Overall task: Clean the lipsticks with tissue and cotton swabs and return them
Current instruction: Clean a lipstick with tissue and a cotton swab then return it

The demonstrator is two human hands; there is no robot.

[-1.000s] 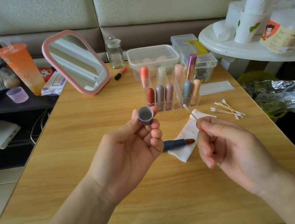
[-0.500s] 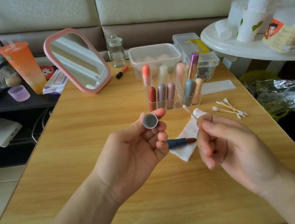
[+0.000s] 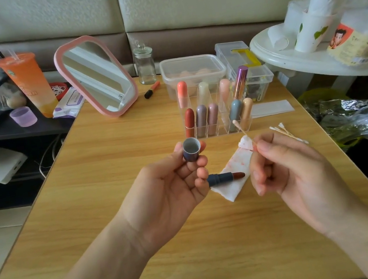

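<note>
The dark blue-grey cylindrical lipstick cap [image 3: 190, 151] is sitting upright in the left hand [image 3: 168, 198], whose thumb and curled fingers are pinching it with its open mouth facing up toward the camera. Just to the near right of those fingers, the uncapped lipstick with a dark blue base and a brown-red bullet [image 3: 224, 178] is lying on its side on a folded white tissue marked with pink smears [image 3: 235, 162], the bullet pointing right. The right hand [image 3: 290, 170] is hovering beside the tissue, its thumb and forefinger pinching a wooden-stemmed cotton swab [image 3: 244, 131] that is slanting up and to the far left, apart from the cap. Farther off, a clear acrylic organiser [image 3: 221, 130] is holding two rows of capped lipsticks in red, mauve, peach, blue-grey and metallic purple. A few loose cotton swabs [image 3: 285, 131] are lying to its near right on the light wooden table [image 3: 121, 164]. At the far left of the tabletop a pink-framed mirror [image 3: 97, 76] is leaning back, with a small glass jar [image 3: 145, 64] and a lidded clear plastic box [image 3: 193, 72] to its right.
</note>
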